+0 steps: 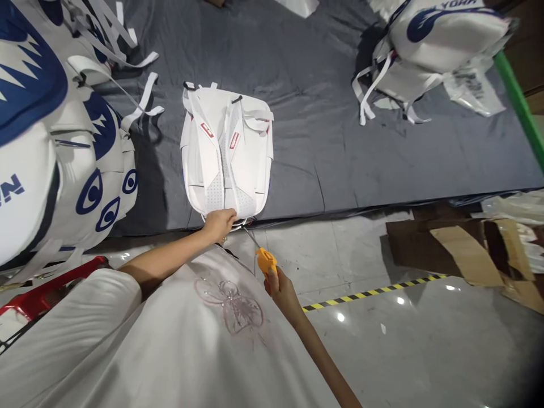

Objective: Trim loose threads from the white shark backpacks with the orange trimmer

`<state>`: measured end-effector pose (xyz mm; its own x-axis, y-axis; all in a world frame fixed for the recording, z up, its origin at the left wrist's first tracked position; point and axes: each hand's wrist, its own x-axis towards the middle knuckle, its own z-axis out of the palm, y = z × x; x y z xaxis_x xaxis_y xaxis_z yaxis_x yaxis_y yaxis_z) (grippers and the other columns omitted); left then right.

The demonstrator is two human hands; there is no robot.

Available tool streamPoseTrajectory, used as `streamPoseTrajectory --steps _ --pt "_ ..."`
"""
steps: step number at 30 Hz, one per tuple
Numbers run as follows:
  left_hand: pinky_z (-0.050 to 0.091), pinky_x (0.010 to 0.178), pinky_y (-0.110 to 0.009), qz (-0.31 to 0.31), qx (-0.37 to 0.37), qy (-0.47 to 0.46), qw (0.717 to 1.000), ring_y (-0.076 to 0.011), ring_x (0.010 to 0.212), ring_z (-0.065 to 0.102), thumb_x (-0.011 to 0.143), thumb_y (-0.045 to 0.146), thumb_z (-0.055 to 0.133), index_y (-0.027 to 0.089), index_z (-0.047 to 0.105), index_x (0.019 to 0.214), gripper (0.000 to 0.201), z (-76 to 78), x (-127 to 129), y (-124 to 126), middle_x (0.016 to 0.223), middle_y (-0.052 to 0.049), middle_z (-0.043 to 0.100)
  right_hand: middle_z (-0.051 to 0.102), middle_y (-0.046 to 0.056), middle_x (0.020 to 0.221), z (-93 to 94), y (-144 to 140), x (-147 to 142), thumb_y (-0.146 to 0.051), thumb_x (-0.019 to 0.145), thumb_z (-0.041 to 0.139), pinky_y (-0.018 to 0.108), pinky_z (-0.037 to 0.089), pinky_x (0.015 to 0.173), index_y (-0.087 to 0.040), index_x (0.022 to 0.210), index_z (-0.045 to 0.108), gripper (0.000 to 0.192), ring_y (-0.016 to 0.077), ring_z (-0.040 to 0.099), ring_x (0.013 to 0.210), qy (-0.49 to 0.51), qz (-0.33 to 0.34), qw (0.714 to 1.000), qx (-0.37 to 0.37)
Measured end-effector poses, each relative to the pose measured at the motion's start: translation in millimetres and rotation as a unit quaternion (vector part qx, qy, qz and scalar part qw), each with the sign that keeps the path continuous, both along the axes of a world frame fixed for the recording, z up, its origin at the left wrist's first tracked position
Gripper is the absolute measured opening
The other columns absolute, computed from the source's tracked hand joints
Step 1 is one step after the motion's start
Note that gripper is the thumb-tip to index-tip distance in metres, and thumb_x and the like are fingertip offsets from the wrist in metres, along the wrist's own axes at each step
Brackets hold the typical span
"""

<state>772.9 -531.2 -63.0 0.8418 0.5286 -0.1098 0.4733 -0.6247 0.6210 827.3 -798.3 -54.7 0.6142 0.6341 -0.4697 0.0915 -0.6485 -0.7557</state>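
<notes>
A white backpack [226,153] lies back side up on the dark grey table cover [340,141], its straps with small red tags facing me. My left hand [219,222] grips its lower edge at the table's near side. My right hand [280,286] holds an orange-handled tool [265,259] whose thin metal tip points up at the backpack's bottom edge, close to my left hand.
A pile of white and blue backpacks [55,141] fills the left side. Another white and blue bag [429,51] lies at the far right. Cardboard pieces [463,249] sit on the shiny floor, with a yellow-black tape line [369,293]. A red stool [46,289] is at left.
</notes>
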Motion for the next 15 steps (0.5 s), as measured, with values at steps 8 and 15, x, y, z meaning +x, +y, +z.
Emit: streamPoseTrajectory --steps 8,15 --pt "0.035 0.108 -0.046 -0.097 0.202 -0.051 0.973 -0.0327 0.141 0.035 0.087 0.026 0.056 0.012 0.052 0.135 0.05 5.3 -15.3 18.0 0.148 -0.02 0.046 0.069 0.013 0.089 -18.7 55.7 5.5 -0.033 0.102 0.03 0.029 0.03 0.06 -0.016 0.103 0.055 0.031 0.0232 0.064 0.078 -0.146 0.12 0.966 -0.177" --pt "0.007 0.12 -0.057 -0.162 0.263 0.065 0.949 -0.0387 0.15 0.011 0.079 0.014 0.055 0.0 0.058 0.129 0.052 -17.8 22.3 20.1 0.154 -0.028 0.032 0.071 0.011 0.09 -25.3 68.8 3.2 -0.035 0.102 0.033 0.027 0.031 0.06 -0.016 0.105 0.057 0.031 0.0217 0.066 0.081 -0.145 0.15 0.96 -0.187"
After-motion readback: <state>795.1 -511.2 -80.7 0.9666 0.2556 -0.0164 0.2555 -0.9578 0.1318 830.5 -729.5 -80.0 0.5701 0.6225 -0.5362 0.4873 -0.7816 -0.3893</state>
